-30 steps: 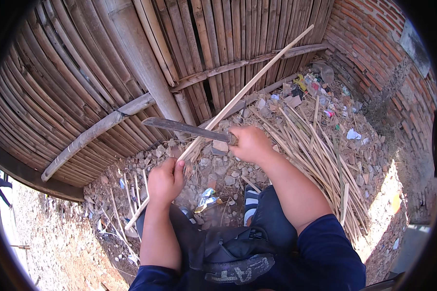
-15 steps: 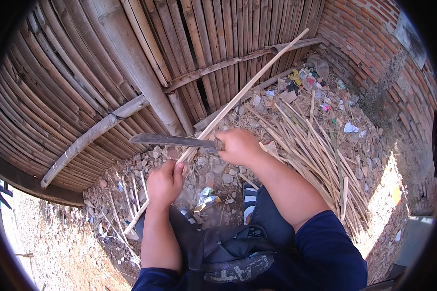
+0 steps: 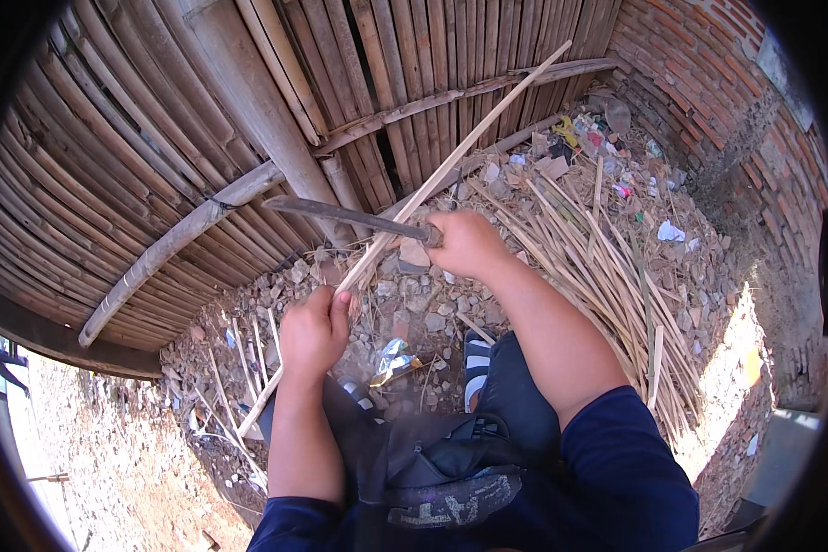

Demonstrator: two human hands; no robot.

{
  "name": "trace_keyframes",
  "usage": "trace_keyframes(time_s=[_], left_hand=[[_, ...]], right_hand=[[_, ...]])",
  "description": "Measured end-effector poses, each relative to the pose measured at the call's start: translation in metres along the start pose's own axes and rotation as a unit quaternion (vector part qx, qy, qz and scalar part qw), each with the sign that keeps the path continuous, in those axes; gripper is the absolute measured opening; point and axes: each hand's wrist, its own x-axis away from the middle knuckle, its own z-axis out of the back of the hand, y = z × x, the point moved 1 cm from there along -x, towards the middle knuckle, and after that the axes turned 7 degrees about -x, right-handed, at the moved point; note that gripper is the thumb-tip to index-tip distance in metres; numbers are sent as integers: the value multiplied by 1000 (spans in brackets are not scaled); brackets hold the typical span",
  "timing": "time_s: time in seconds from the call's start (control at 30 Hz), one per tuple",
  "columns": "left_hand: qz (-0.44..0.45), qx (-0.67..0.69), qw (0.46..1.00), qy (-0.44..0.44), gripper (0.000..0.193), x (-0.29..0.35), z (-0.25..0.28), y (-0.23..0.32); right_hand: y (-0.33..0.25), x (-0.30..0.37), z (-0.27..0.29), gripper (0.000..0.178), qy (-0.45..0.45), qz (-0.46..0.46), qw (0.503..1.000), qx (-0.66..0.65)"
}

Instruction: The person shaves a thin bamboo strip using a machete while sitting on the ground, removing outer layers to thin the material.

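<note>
A long pale bamboo strip (image 3: 469,138) runs slantwise from beside my left forearm up toward the slatted wall at the far right. My left hand (image 3: 312,331) is closed round its lower part, thumb pressed along the top. My right hand (image 3: 469,245) grips the handle of a machete (image 3: 350,217), whose dark blade points left and crosses over the strip beyond my left hand. From this view the blade seems to touch the strip. The handle is mostly hidden in my right fist.
A heap of split bamboo strips (image 3: 607,294) lies on the rubble to my right. Litter (image 3: 570,133) is scattered near the brick wall (image 3: 690,64). A bamboo slat wall (image 3: 138,156) rises ahead and left. Short sticks (image 3: 242,354) lie near my left forearm, and a shiny wrapper (image 3: 393,361) sits between my feet.
My right hand has moved away from me and slightly right, carrying the machete farther up the strip. The blade now slants more, tip raised. My left hand keeps its hold on the strip.
</note>
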Motion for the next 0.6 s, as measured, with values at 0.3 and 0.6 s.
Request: trace_keyframes(time_s=[0.3, 0.6], left_hand=[[-9, -31, 999, -4, 29, 4, 4, 1], [14, -75, 996, -37, 27, 6, 7, -9]], right_hand=[[0, 3, 0, 29, 39, 49, 998, 18], [-17, 3, -5, 33, -36, -51, 998, 1]])
